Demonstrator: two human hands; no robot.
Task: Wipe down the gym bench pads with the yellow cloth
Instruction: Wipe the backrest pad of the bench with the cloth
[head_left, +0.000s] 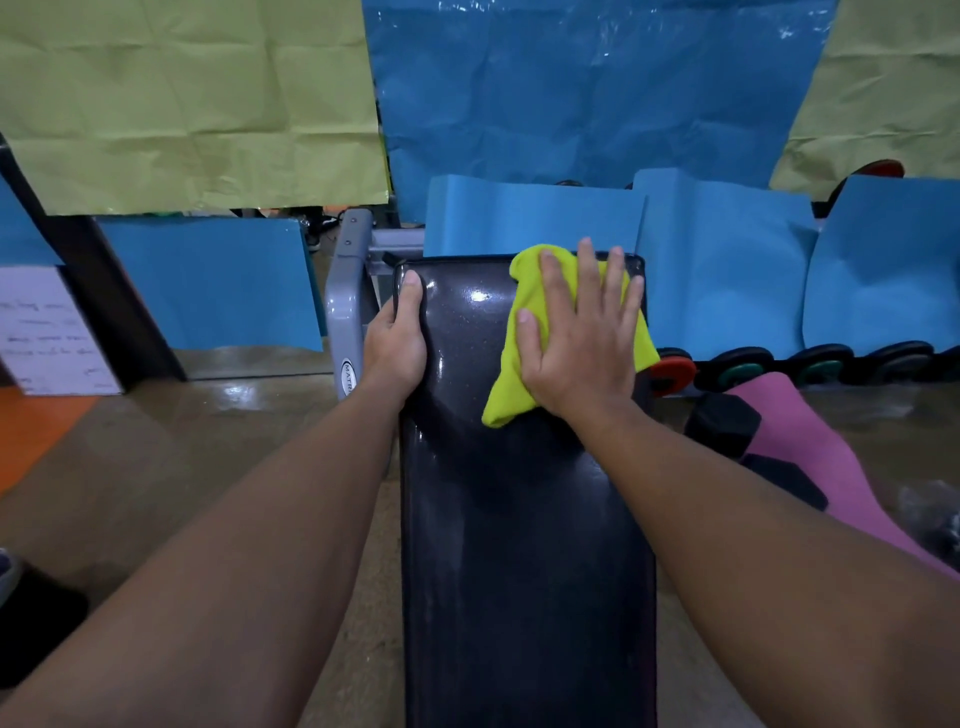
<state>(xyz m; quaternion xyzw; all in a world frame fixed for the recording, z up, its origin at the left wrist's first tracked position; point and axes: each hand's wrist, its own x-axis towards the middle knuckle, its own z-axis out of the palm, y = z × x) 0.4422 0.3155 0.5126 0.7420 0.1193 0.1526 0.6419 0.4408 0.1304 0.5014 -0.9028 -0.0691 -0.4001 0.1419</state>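
**At the far end of the pad, one hand wiped while the other braced**

Under the spread fingers (587, 270) of the right hand (582, 343) lay the yellow cloth (524, 332), pressed flat against the far right corner of the black bench pad (519, 545). The fingers were straight and released, not clenched round the cloth; the palm bore down on it, which suits wiping, since a flat hand keeps more fabric in contact with the vinyl than a pinch would. Cloth edges stuck out past the fingertips toward the pad's far rim and trailed back below the heel of the hand.

Across the pad from those fingers, the left hand (397, 338) grasped the pad's left edge. Its thumb lay on top along the rim and its fingers wrapped out of sight underneath, so their exact curl could not be seen. This grip probably steadied the pad and the person's reach against the push of the wiping hand.

Just outside the left hand stood the grey metal frame (345, 312). Beyond the right fingers, low along the floor, sat a row of weight plates (779, 366), and nearer, a pink mat (800, 436).

The pad shone wet near both hands, while the stretch nearer the person looked dull and streaked; much of the wiping seemed yet to be done.
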